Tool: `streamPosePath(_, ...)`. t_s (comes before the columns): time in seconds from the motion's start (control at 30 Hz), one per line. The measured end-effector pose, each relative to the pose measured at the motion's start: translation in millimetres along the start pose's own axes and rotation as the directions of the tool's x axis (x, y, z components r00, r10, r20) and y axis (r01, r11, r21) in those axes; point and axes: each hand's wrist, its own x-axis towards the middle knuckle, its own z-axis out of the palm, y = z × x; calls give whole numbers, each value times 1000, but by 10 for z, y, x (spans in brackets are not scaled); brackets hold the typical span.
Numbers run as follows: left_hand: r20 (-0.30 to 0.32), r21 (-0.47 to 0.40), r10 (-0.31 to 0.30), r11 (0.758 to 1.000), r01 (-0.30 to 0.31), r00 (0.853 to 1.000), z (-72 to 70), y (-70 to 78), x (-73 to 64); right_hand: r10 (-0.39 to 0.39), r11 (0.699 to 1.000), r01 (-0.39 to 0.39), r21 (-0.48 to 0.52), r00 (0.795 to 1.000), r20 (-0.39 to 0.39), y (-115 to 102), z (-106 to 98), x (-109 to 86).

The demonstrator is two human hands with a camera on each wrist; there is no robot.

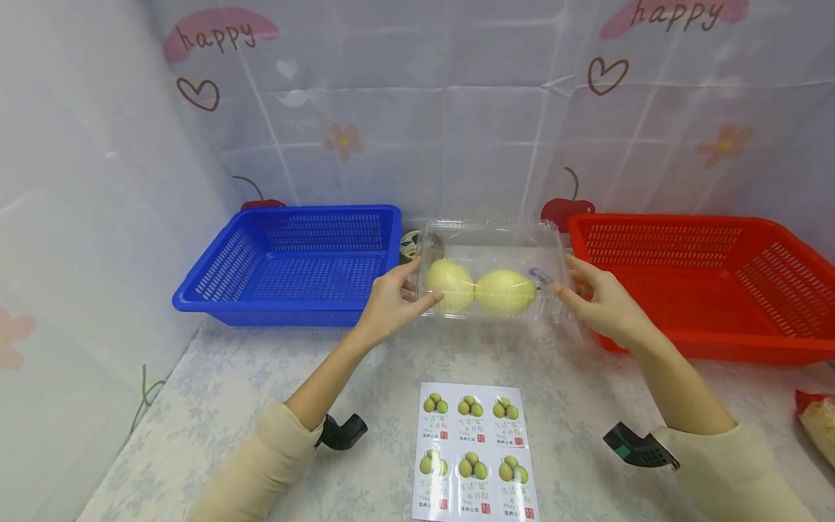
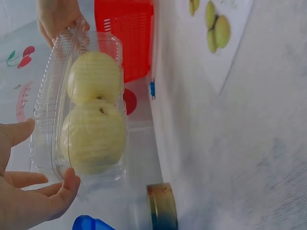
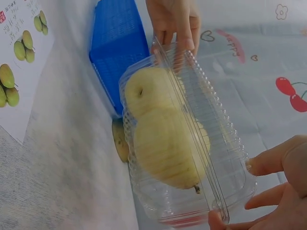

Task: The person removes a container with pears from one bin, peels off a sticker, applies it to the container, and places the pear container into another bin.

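Head view, left hand (image 1: 391, 301), right hand (image 1: 607, 304), grip pinched on clear box (image 1: 499, 250), seemingly two pears (image 1: 505, 291) inside

blue basket (image 1: 287, 317), red basket (image 1: 717, 346), printed sheet (image 1: 475, 451) on table (image 1: 375, 478)

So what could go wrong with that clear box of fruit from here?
The left hand and right hand hold the clear box at its ends, off the table, so a slip might drop it. The two pears sit side by side inside and could roll if it tilts. It might also knock the tin beside the blue basket.
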Motion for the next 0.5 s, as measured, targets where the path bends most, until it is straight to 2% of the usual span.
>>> streamPosePath(0.3,-62,8,36,999,-36,997,137,-53,-200,-25,1000,25,-5,1000,5,10,172,-61)
streamPosePath(0.5,-77,21,22,1000,-20,997,238,-76,-316,-23,1000,23,-10,1000,6,47,289,-74)
